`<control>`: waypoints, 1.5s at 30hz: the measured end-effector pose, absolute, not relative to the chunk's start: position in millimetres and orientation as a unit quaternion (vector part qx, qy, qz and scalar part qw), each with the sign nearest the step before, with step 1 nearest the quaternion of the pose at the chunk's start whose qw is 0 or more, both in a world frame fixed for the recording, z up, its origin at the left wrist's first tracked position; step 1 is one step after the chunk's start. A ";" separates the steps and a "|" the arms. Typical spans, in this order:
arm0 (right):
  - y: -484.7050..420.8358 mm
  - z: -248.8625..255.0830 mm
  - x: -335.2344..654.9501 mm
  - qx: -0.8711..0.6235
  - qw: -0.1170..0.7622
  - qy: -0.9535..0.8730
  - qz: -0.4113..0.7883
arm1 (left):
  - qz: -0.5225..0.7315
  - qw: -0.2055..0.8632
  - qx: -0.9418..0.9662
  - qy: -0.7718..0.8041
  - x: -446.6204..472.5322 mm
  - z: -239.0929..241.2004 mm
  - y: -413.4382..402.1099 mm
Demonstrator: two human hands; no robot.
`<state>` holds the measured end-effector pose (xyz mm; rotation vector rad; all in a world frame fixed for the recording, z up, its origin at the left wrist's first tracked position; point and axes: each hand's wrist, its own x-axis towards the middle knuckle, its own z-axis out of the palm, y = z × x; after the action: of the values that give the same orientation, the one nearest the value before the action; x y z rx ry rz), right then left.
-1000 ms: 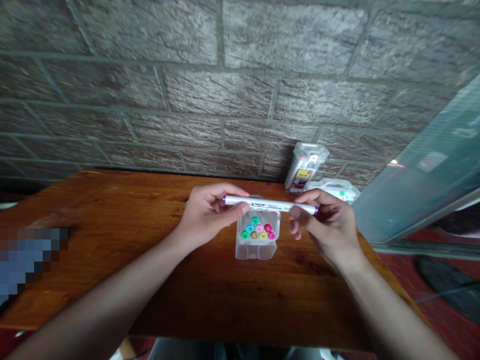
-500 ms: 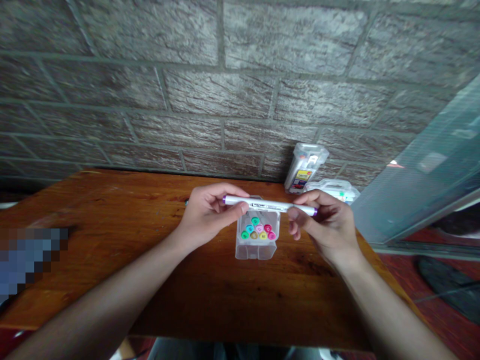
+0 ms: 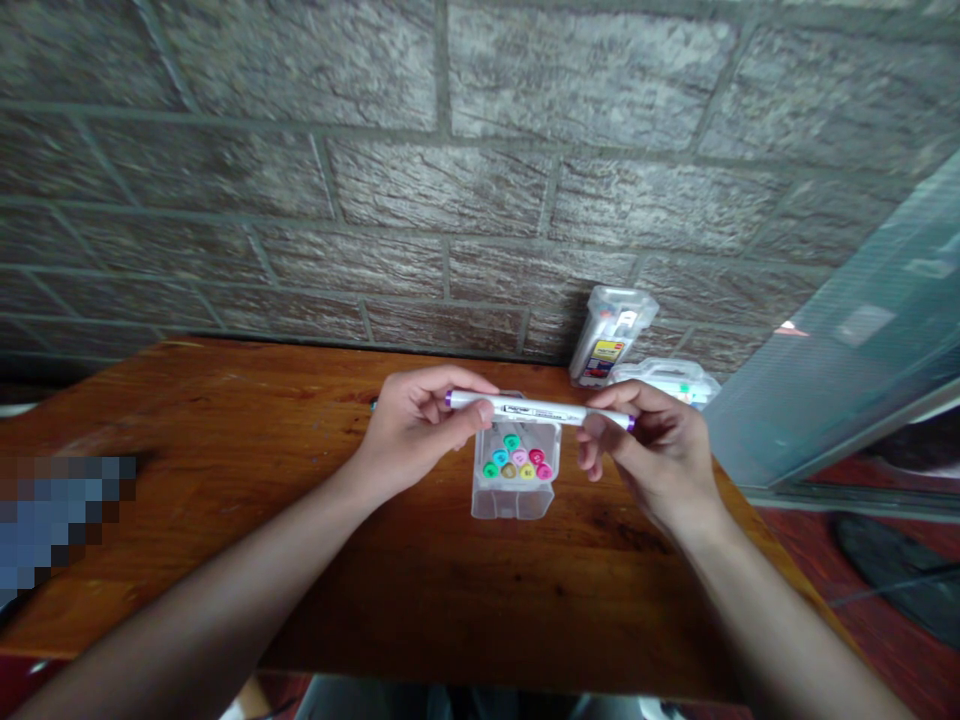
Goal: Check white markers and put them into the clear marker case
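Note:
A white marker (image 3: 529,410) with purple ends is held level between my two hands. My left hand (image 3: 412,420) pinches it near its left end, thumb in front and forefinger behind. Near the other end, my right hand (image 3: 660,440) grips it between thumb and fingers. Below and behind the marker stands a clear plastic case (image 3: 512,502) on the table, its front flap folded down. Several markers (image 3: 519,457) lie in the case with their coloured ends facing me: green, blue, pink, red, yellow and brown. The marker and my hands cover the case's upper part.
The wooden table (image 3: 225,480) meets a grey brick wall (image 3: 480,180). At the back right stands a closed clear case of markers (image 3: 609,335), with another clear case (image 3: 667,378) beside it, partly behind my right hand. A blurred-out blue object (image 3: 56,520) sits at the left edge.
My right thumb has shifted slightly to the right along the marker. Otherwise the hands, the marker and the cases stay almost the same.

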<state>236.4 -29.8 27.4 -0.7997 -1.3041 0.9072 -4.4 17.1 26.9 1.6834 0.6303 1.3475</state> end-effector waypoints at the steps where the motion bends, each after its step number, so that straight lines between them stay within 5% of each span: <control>1: -30.0 27.7 236.1 -0.353 0.630 -0.570 0.392 | 0.542 0.429 0.677 0.253 -4.3 27.4 17.0; 45: -29.4 22.8 238.7 -0.319 0.632 -0.567 0.421 | 0.547 0.458 0.658 0.242 -1.2 31.5 13.7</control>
<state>238.7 -29.4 22.8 -0.7296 -1.2973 0.9640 -1.2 13.7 31.5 1.6206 0.5951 1.3486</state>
